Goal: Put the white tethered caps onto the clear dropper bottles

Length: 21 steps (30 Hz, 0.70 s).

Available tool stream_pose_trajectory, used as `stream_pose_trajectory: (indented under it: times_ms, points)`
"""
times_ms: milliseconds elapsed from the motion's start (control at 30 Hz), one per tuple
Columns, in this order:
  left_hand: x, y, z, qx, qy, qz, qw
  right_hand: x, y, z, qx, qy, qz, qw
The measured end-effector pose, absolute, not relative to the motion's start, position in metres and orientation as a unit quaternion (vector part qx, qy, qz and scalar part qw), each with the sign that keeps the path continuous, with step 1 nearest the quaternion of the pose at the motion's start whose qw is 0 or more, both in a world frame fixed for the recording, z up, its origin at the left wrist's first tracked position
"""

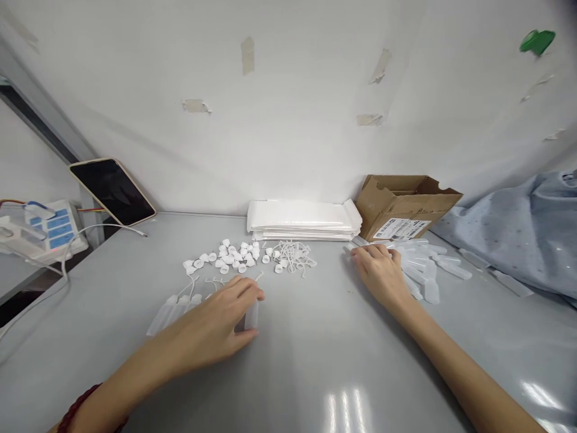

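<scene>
My left hand [225, 316] lies over the right end of a row of translucent flat plastic tubes [169, 313]. Its fingers and thumb are curved around the last plastic tube [251, 316], gripping it at its two ends. White strings stick out of the tubes' tops, and my hand hides part of the row. On the right, my right hand [378, 267] has its fingers closed at the left edge of a loose pile of similar tubes [430, 276]. A clear plastic tube [359, 241] shows at those fingertips; the grip is partly hidden.
Small white caps [234, 255] and a tangle of white strings [295, 255] lie mid-table. Behind them are stacked white packets [302, 216] and a cardboard box [406, 207]. A phone [112, 189] leans near a power strip [58, 228] at left; blue-grey cloth [518, 222] lies right.
</scene>
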State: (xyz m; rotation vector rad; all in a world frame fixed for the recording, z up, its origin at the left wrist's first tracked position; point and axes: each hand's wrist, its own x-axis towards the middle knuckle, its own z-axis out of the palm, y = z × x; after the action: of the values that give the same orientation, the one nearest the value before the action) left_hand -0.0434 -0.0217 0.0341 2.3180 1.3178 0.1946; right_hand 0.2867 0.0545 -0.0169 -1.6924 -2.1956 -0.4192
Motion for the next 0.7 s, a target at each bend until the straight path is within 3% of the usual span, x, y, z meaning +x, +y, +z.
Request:
stream_pose_trajectory:
  times_ms: [267, 467, 700]
  points:
    - [-0.055, -0.026, 0.038, 0.820, 0.504, 0.093, 0.253, 0.282, 0.050, -0.015, -0.590, -0.750, -0.103, 0.281]
    - [-0.053, -0.027, 0.029, 0.827, 0.495, 0.156, 0.217, 0.259, 0.032, -0.011, -0.559, -0.765, -0.022, 0.320]
    - [-0.068, -0.032, 0.016, 0.811, 0.519, 0.165, 0.216, 0.211, -0.013, 0.003, -0.432, -0.819, 0.241, 0.292]
